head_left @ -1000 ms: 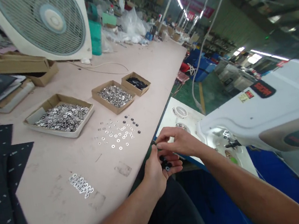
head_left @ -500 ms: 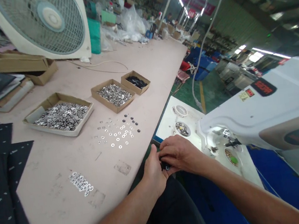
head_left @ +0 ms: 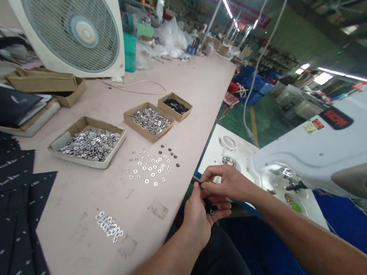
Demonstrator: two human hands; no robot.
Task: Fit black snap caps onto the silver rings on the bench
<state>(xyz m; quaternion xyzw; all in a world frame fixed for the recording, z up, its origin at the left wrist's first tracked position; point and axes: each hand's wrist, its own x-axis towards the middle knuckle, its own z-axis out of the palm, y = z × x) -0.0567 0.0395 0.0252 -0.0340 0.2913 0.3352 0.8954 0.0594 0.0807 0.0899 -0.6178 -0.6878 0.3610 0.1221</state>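
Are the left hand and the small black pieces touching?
Touching. The head view shows the small black pieces lying against the curled fingers of the left hand.

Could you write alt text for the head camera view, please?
A person's left hand cups small round black pieces, with the right hand at the left thumb. Beside them, a pale pinkish tabletop bears three shallow cardboard boxes of silver or black parts, scattered small shiny discs and a square white fan; a large white machine stands at right.

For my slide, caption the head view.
Left hand cups small black parts, right hand at its thumb, beside a table.
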